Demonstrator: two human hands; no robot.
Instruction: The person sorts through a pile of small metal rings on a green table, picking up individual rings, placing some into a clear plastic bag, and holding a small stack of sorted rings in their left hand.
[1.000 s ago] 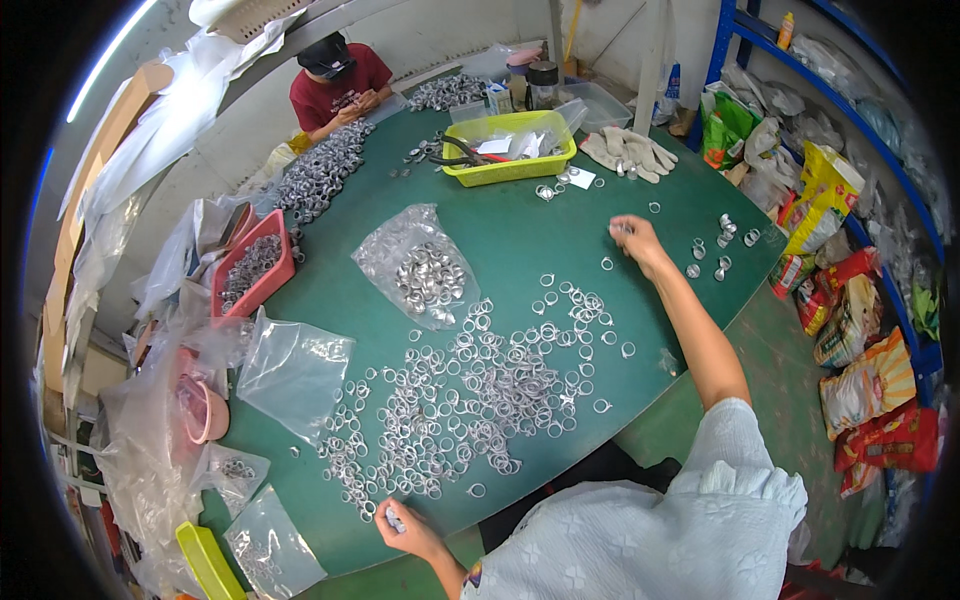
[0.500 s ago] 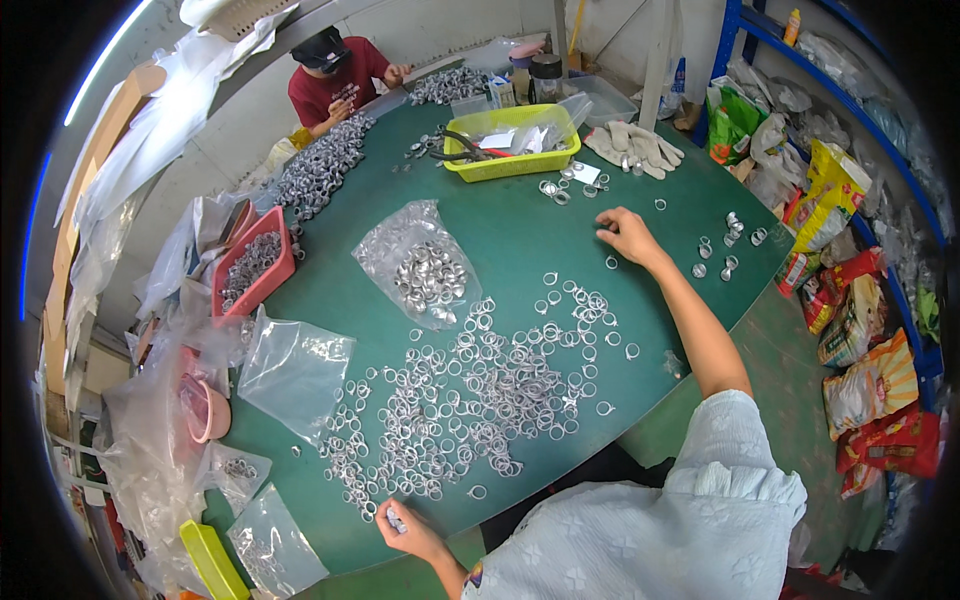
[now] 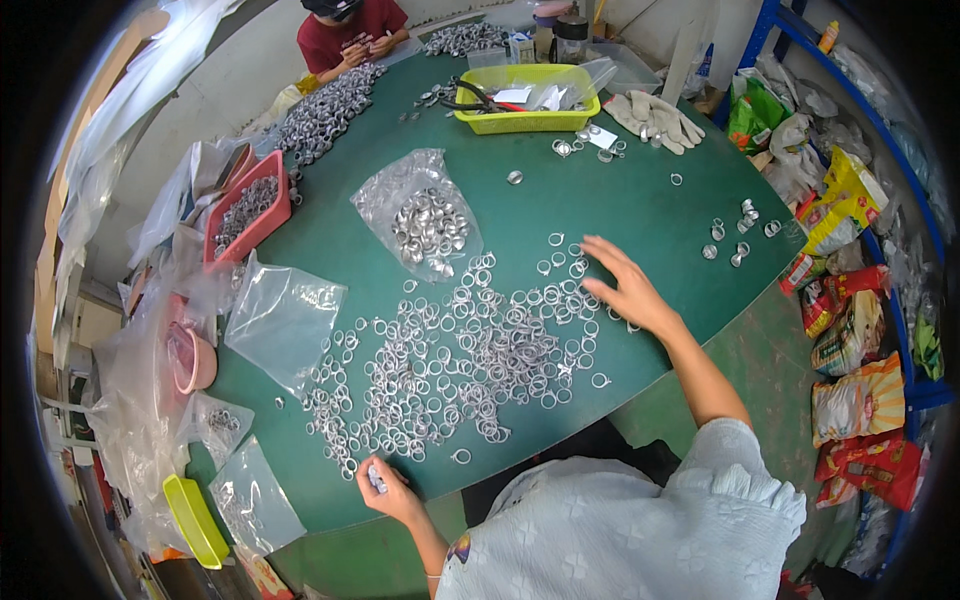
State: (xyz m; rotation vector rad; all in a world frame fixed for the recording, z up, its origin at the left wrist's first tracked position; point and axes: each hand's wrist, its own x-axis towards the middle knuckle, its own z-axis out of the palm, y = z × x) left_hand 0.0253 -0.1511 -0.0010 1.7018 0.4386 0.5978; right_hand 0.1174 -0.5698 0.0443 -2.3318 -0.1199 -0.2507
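Between the hands point(image 3: 635, 295), loose silvery rings point(image 3: 515, 358) lie heaped.

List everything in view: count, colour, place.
Table: one, green, middle
Loose rings: many, grey, near half
Filled bag: one, clear, table centre
Flat bags: several, clear, left
Basket: one, pink, left
Tub: one, pink, left
Large tray: one, lime, far side
Small tray: one, lime, lower left
Metal heaps: several, grey, far side
Glove: at least one, white, far right
Co-worker: one, red shirt, far left
Rack: one, blue, right
Packages: several, multicoloured, right
Left hand: one, near edge, gripping grey pieces
Right hand: one, beside rings, open
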